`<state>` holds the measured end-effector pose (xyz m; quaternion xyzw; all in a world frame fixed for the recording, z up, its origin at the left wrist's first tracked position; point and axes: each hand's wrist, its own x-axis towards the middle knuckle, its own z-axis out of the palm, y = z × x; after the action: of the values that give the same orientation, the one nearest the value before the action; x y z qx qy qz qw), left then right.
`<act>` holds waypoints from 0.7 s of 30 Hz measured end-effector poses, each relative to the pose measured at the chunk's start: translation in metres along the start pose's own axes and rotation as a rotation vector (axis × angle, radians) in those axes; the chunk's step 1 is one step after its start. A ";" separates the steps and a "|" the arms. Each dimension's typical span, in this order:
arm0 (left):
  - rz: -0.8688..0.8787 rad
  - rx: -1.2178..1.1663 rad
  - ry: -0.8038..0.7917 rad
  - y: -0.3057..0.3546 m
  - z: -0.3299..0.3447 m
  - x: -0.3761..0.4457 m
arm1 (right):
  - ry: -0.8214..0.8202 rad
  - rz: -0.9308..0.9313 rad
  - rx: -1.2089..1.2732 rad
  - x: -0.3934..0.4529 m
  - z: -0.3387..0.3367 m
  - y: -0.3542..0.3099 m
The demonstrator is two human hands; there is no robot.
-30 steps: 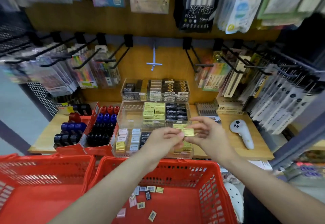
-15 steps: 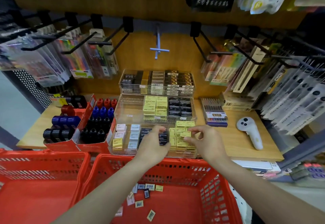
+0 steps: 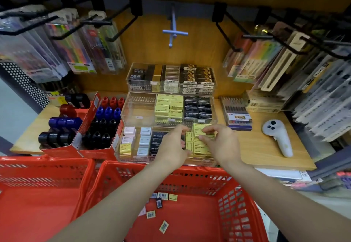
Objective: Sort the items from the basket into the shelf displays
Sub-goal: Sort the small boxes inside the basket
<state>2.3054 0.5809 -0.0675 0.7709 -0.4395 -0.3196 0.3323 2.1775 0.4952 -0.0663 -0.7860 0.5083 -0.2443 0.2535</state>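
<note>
A red basket stands below the shelf, with several small erasers loose on its floor. Above it sits a clear tiered display of erasers. Both hands are down in the front tier's yellow eraser compartment. My left hand curls round an upright yellow eraser at the row's left edge. Fingertips of my right hand pinch a yellow eraser on top of the stack. The hands hide part of the black erasers.
A second red basket stands at the left. Red cartons of ink bottles sit left of the display. To the right lie a pen box and a white controller. Pen packs hang on black hooks above.
Both hands have come down from in front of the display, where they held yellow erasers, into the front yellow compartment. The view has tilted downward and closer.
</note>
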 end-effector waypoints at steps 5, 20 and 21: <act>0.098 0.058 0.074 0.000 -0.010 -0.015 | 0.084 -0.086 0.011 -0.009 -0.007 -0.005; -0.387 0.546 -0.362 -0.174 0.010 -0.109 | -0.743 0.127 -0.243 -0.141 0.081 0.057; -0.391 0.545 -0.382 -0.182 0.016 -0.109 | -0.785 0.091 -0.267 -0.144 0.089 0.061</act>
<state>2.3332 0.7459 -0.1994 0.8268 -0.4070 -0.3862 -0.0400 2.1408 0.6193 -0.1911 -0.8221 0.4345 0.1535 0.3344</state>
